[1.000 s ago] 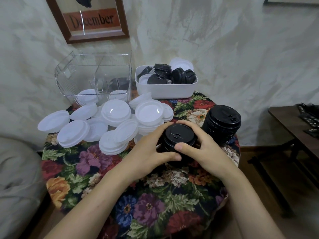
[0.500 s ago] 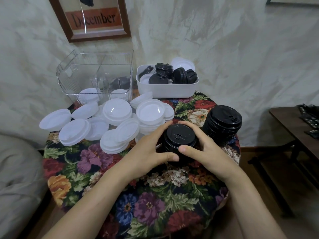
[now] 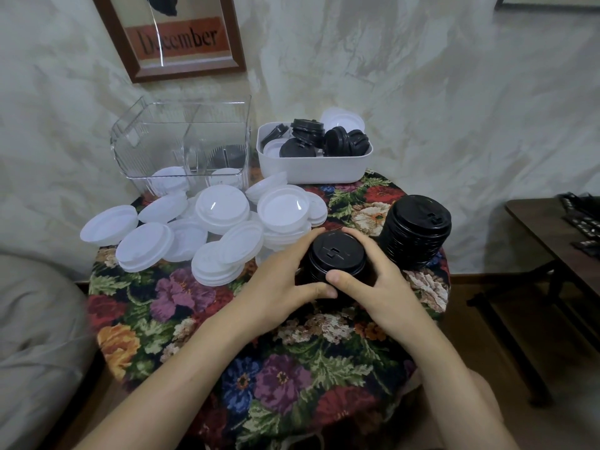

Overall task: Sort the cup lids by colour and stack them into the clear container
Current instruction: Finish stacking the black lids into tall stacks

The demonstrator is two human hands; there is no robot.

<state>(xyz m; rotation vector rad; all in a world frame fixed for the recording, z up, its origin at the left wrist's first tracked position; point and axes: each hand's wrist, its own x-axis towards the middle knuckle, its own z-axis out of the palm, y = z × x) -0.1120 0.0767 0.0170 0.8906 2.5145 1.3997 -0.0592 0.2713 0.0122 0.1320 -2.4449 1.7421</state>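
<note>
A short stack of black lids (image 3: 336, 256) stands on the floral tablecloth at the table's middle. My left hand (image 3: 279, 284) grips its left side and my right hand (image 3: 380, 282) grips its right side, thumbs meeting at the front. A taller stack of black lids (image 3: 415, 230) stands just right of it. Several white lids (image 3: 224, 211) lie spread in loose piles to the left. The clear container (image 3: 185, 151) stands at the back left with a divider; white lids and some black lids show inside it.
A white tub (image 3: 313, 168) with mixed black and white lids stands at the back, right of the clear container. The round table (image 3: 181, 319) drops off at its edge all round. A dark side table (image 3: 558, 241) is at the right, a grey cushion at the left.
Both hands stay wrapped round the short black stack; the fingers have shifted only slightly. The view has nudged a little.
</note>
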